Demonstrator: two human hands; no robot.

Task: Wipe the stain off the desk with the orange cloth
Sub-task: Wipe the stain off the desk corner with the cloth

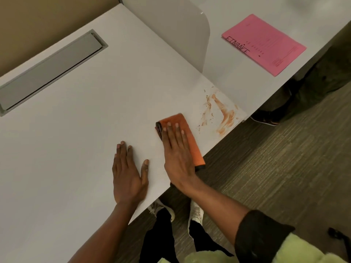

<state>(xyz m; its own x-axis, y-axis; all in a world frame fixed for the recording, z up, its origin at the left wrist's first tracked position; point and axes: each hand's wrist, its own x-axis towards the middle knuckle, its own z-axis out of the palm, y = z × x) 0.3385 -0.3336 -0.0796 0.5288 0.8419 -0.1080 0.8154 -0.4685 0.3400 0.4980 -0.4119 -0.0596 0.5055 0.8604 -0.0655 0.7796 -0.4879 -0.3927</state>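
A folded orange cloth lies flat on the white desk near its front edge. My right hand presses down on it with fingers stretched out, covering its left half. An orange-brown smeared stain marks the desk just right of the cloth, close to the desk's corner; the cloth does not touch it. My left hand rests flat on the bare desk, left of the cloth, fingers apart and holding nothing.
A grey cable hatch is set into the desk at the far left. A translucent divider stands behind the stain. A pink paper lies on the neighbouring desk. Another person's shoe shows on the floor beyond the corner.
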